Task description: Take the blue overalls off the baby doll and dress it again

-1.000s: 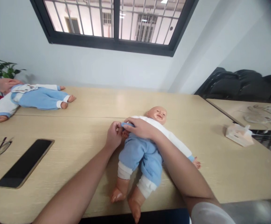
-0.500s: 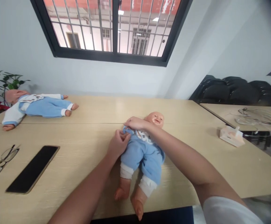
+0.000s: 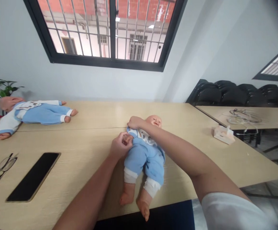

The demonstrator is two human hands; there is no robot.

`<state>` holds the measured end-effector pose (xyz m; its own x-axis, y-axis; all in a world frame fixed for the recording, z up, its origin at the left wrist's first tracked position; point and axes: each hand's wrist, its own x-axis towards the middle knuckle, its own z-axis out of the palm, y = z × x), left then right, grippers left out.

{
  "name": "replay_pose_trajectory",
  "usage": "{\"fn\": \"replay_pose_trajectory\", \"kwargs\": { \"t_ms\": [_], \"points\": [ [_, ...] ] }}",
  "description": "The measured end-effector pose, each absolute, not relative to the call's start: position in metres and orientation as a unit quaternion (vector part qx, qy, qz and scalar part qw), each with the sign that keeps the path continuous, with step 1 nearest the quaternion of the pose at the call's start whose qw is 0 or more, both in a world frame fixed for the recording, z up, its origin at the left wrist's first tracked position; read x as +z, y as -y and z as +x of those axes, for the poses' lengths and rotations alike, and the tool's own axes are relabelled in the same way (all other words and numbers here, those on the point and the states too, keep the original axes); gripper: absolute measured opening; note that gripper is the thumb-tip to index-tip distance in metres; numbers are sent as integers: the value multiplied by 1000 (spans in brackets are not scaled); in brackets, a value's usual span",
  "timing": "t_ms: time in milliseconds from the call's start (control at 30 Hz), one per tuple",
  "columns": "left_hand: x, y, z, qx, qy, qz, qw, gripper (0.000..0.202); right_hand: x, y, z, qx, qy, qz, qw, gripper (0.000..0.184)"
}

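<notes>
A baby doll (image 3: 145, 156) in a white top with blue trim and blue trousers lies on its back, its bare feet toward me. My left hand (image 3: 121, 145) is closed around the doll's hand at the end of its sleeve. Reaching across the doll's chest, my right hand (image 3: 136, 123) grips the sleeve (image 3: 132, 132) higher up, near the shoulder; its fingertips are partly hidden. My right forearm covers part of the doll's chest and neck.
A second doll (image 3: 43, 112) in matching clothes lies at the back left of the table (image 3: 88, 188). A phone (image 3: 34, 177) and glasses (image 3: 1, 172) are at the left. A tissue box (image 3: 224, 134) stands at the right; cables (image 3: 244, 116) lie on another table.
The doll's hand now shows past the cuff, where blue cloth was bunched between my hands. My left hand has shifted slightly onto it. The view has turned a little to the right.
</notes>
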<state>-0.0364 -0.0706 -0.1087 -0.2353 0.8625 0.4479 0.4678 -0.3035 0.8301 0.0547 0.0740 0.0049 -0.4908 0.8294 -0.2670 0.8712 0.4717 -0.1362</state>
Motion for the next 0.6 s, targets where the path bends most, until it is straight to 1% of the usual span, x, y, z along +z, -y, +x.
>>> {"fn": "replay_pose_trajectory", "kwargs": {
  "t_ms": [100, 233, 333, 467, 600],
  "points": [
    [-110, 71, -41, 586, -551, 538, 251, 25, 11, -89, 75, -108, -827, 543, 93, 33],
    [-112, 67, -47, 652, -533, 414, 347, 28, 21, -98, 106, -73, -786, 606, 98, 35],
    [-113, 62, -48, 685, -529, 345, 364, 28, 23, -97, 119, -60, -762, 637, 101, 35],
    [-114, 60, -48, 687, -528, 336, 370, 29, 19, -93, 121, -62, -748, 654, 92, 30],
    [-115, 62, -48, 680, -531, 345, 369, 32, 16, -94, 117, -72, -763, 641, 51, 23]
  ]
}}
